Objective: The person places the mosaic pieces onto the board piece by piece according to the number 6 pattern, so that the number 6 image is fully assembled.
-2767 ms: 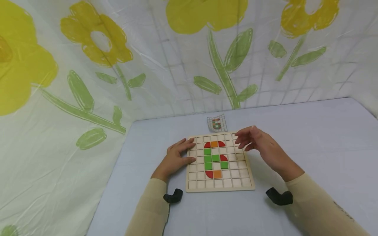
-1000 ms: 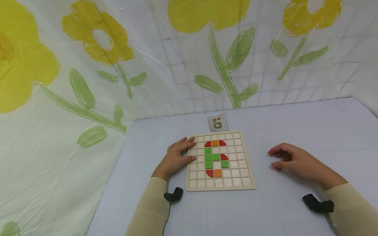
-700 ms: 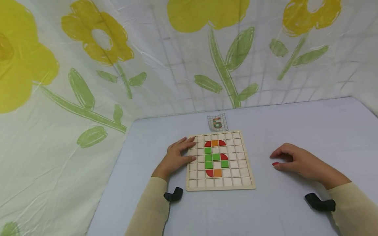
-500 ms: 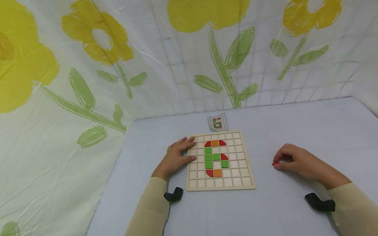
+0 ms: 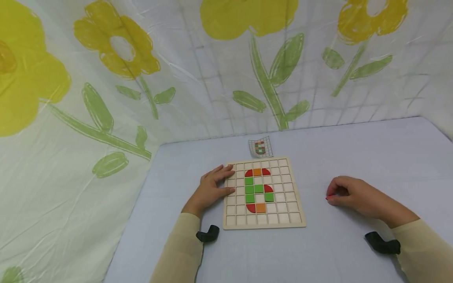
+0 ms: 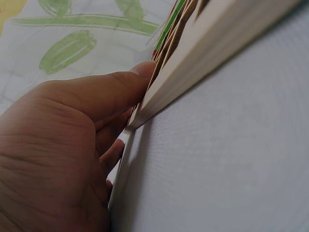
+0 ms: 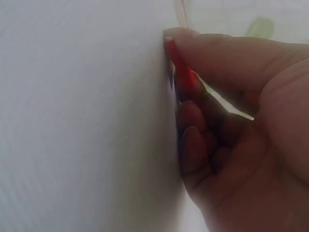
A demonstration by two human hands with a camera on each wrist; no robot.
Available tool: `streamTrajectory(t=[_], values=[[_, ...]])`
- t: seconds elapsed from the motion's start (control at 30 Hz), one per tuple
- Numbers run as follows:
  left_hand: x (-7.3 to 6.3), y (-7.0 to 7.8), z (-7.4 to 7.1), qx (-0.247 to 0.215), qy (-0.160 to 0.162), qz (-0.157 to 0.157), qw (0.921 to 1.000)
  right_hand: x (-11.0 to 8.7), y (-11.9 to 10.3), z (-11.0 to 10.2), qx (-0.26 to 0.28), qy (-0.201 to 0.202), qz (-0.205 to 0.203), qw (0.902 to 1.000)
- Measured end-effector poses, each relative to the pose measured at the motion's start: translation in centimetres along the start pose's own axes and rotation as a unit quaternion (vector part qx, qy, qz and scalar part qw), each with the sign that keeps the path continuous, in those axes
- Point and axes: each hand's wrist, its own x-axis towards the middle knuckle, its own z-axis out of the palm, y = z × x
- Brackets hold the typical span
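Note:
A pale wooden grid board (image 5: 281,226) lies flat on the table, with green and orange square tiles and red quarter-round tiles set in its cells. My left hand (image 5: 212,190) rests along its left edge, fingers and thumb spread over the border; the left wrist view has the thumb lying on the rim. To the right of the board, low over the table, my right hand (image 5: 361,198) pinches a small red tile (image 7: 181,67) between thumb and fingertips. Much of that tile is hidden by the fingers, so its full outline does not show.
Behind the board lies a small curled pattern card (image 5: 260,147) with a coloured grid figure. A pale cloth covers the table (image 5: 283,259). A curtain (image 5: 219,78) with yellow flowers hangs along the back and left. Black wrist cameras sit on both cuffs.
My right hand has moved from above the board's right side out to the table on the right and taken hold of a red tile there. The left hand has stayed in place.

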Motion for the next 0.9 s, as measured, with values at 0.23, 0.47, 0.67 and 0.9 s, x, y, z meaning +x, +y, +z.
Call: streamTrajectory(t=[0.23,0.47,0.67,0.9], values=[[-0.08,-0.04,-0.02,0.001,-0.001,0.001,1.0,-0.14,0.1,0.0,0.007,-0.012,-0.003,0.9999],[-0.12,-0.04,0.02,-0.002,-0.002,-0.001,1.0,-0.09,0.04,0.06,0.008,-0.01,0.001,0.9999],[-0.05,-0.09,-0.03,0.001,-0.004,0.007,1.0,0.0,-0.46,0.13,0.015,0.009,0.005,0.9998],[-0.04,-0.07,-0.1,0.002,-0.005,0.013,0.9999,0.06,-0.8,-0.04,0.032,0.014,0.022,0.9992]])
